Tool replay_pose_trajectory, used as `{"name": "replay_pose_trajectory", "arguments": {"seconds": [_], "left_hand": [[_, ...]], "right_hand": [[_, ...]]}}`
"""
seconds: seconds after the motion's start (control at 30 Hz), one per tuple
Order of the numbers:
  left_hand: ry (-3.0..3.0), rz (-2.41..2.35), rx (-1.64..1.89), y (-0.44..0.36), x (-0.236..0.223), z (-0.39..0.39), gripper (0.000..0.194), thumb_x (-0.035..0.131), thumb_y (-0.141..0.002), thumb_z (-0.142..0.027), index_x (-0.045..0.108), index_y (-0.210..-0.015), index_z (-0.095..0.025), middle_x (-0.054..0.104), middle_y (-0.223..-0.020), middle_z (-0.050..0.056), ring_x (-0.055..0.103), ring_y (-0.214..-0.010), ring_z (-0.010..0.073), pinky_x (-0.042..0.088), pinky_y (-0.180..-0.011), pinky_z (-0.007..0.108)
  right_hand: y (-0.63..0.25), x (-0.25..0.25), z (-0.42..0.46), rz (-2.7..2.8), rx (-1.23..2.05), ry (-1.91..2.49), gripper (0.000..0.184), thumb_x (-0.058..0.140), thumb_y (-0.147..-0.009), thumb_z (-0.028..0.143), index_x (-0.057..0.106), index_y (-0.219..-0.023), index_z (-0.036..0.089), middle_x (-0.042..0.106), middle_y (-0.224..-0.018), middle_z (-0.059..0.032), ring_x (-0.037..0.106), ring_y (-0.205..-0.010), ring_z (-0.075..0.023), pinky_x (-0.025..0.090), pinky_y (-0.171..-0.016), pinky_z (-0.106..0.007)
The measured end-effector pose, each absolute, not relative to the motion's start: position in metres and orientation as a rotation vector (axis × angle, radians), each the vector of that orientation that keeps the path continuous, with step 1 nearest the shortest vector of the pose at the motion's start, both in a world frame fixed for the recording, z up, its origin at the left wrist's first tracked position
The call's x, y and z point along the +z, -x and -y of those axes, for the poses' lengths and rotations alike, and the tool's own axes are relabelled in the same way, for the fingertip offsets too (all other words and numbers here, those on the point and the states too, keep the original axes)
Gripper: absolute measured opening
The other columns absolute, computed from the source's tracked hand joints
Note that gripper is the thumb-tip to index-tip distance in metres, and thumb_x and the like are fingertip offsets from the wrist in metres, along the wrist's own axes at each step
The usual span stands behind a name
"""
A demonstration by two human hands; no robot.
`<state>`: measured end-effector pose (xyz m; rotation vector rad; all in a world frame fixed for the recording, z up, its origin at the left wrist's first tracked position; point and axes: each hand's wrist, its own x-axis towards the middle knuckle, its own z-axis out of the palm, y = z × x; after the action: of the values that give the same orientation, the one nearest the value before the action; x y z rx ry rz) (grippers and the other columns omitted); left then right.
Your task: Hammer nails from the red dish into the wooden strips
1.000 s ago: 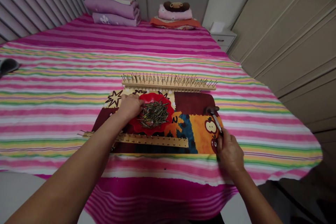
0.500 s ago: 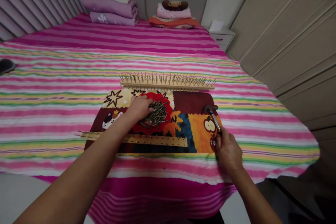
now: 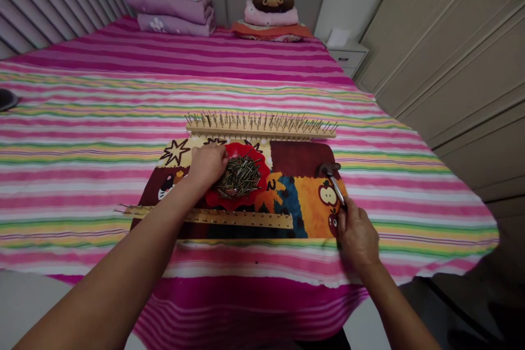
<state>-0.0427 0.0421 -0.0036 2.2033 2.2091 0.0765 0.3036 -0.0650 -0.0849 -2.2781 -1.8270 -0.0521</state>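
Observation:
My left hand (image 3: 207, 165) rests with curled fingers at the left edge of a pile of nails (image 3: 240, 176) in a red dish (image 3: 246, 154); what its fingertips pinch is hidden. My right hand (image 3: 357, 236) grips the handle of a small hammer (image 3: 333, 178) whose head lies on a colourful patchwork mat (image 3: 303, 197). A wooden strip (image 3: 238, 219) with short nails lies in front of the dish. A second wooden strip (image 3: 262, 130) bristling with upright nails lies behind it.
Everything sits on a bed with a pink striped cover (image 3: 123, 98). Folded purple blankets (image 3: 170, 8) and a plush toy on pillows (image 3: 273, 13) are at the far end. A nightstand (image 3: 346, 54) and wardrobe doors (image 3: 451, 54) stand on the right. A dark object (image 3: 6, 99) lies at the far left.
My left hand reached further into the nail pile half a second ago and has drawn back to its left edge. My right hand has stayed on the hammer handle.

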Motion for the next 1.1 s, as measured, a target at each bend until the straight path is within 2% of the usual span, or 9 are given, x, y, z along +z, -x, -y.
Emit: {"name": "replay_pose_trajectory", "arguments": {"seconds": [0.17, 0.3, 0.4, 0.57, 0.7, 0.8, 0.97, 1.1], "left_hand": [[-2.12, -2.02, 0.126, 0.021, -0.005, -0.05, 0.022, 0.051, -0.081, -0.031, 0.07, -0.086, -0.023, 0.068, -0.095, 0.006, 0.06, -0.091, 0.0226, 0.039, -0.079, 0.034], [-2.086, -2.106, 0.053, 0.011, -0.006, -0.055, 0.022, 0.054, -0.08, -0.034, 0.07, -0.075, -0.02, 0.069, -0.083, 0.009, 0.061, -0.086, 0.0261, 0.038, -0.082, 0.041], [-2.072, -2.128, -0.035, 0.008, -0.004, -0.057, 0.019, 0.057, -0.078, -0.034, 0.07, -0.072, -0.021, 0.07, -0.082, 0.01, 0.062, -0.086, 0.0281, 0.037, -0.085, 0.045], [-2.037, -2.114, -0.252, 0.001, 0.003, -0.059, 0.012, 0.06, -0.071, -0.024, 0.07, -0.076, -0.022, 0.071, -0.086, 0.01, 0.063, -0.09, 0.0277, 0.039, -0.089, 0.044], [-2.003, -2.152, -0.228, 0.003, 0.007, -0.057, 0.016, 0.057, -0.07, -0.027, 0.071, -0.078, -0.021, 0.072, -0.09, 0.01, 0.063, -0.093, 0.0277, 0.043, -0.086, 0.039], [-1.95, -2.184, -0.072, 0.015, 0.008, -0.054, 0.015, 0.058, -0.068, -0.029, 0.069, -0.073, -0.02, 0.07, -0.079, 0.008, 0.064, -0.084, 0.0256, 0.045, -0.075, 0.033], [-1.654, -2.098, 0.567, 0.038, 0.011, -0.046, 0.012, 0.059, -0.062, -0.031, 0.059, -0.058, -0.02, 0.057, -0.053, 0.0, 0.054, -0.055, 0.0164, 0.037, -0.053, 0.026], [-1.535, -2.033, 0.892, 0.05, 0.013, -0.038, 0.012, 0.056, -0.06, -0.029, 0.054, -0.053, -0.02, 0.054, -0.049, -0.002, 0.049, -0.051, 0.0134, 0.034, -0.05, 0.024]], "right_hand": [[-0.304, -0.086, 0.064, 1.831, -0.052, 2.278, 0.038, 0.04, -0.096, 0.03, 0.049, -0.13, 0.017, 0.055, -0.086, -0.0056, 0.045, -0.064, -0.0141, 0.024, -0.053, -0.025], [-0.304, -0.086, 0.064, 1.827, -0.063, 2.271, 0.037, 0.038, -0.096, 0.028, 0.05, -0.129, 0.016, 0.055, -0.085, -0.0058, 0.042, -0.063, -0.0134, 0.022, -0.053, -0.025], [-0.305, -0.087, 0.065, 1.832, -0.08, 2.264, 0.038, 0.037, -0.096, 0.027, 0.05, -0.13, 0.016, 0.056, -0.086, -0.0061, 0.042, -0.064, -0.0137, 0.022, -0.053, -0.025], [-0.305, -0.09, 0.065, 1.834, -0.109, 2.244, 0.038, 0.038, -0.096, 0.029, 0.05, -0.13, 0.015, 0.056, -0.086, -0.0059, 0.044, -0.064, -0.0143, 0.023, -0.053, -0.025], [-0.305, -0.09, 0.065, 1.829, -0.098, 2.261, 0.037, 0.039, -0.096, 0.027, 0.05, -0.129, 0.016, 0.055, -0.087, -0.0054, 0.045, -0.064, -0.0137, 0.025, -0.053, -0.025], [-0.304, -0.088, 0.064, 1.833, -0.074, 2.28, 0.038, 0.039, -0.096, 0.027, 0.049, -0.131, 0.017, 0.055, -0.087, -0.0053, 0.045, -0.064, -0.0138, 0.025, -0.053, -0.025], [-0.303, -0.087, 0.064, 1.83, -0.059, 2.294, 0.038, 0.038, -0.096, 0.028, 0.048, -0.131, 0.017, 0.055, -0.088, -0.0058, 0.046, -0.065, -0.0142, 0.025, -0.053, -0.025], [-0.303, -0.087, 0.064, 1.82, -0.066, 2.295, 0.038, 0.037, -0.097, 0.028, 0.048, -0.131, 0.016, 0.056, -0.09, -0.0068, 0.045, -0.067, -0.0143, 0.025, -0.055, -0.025]]}}
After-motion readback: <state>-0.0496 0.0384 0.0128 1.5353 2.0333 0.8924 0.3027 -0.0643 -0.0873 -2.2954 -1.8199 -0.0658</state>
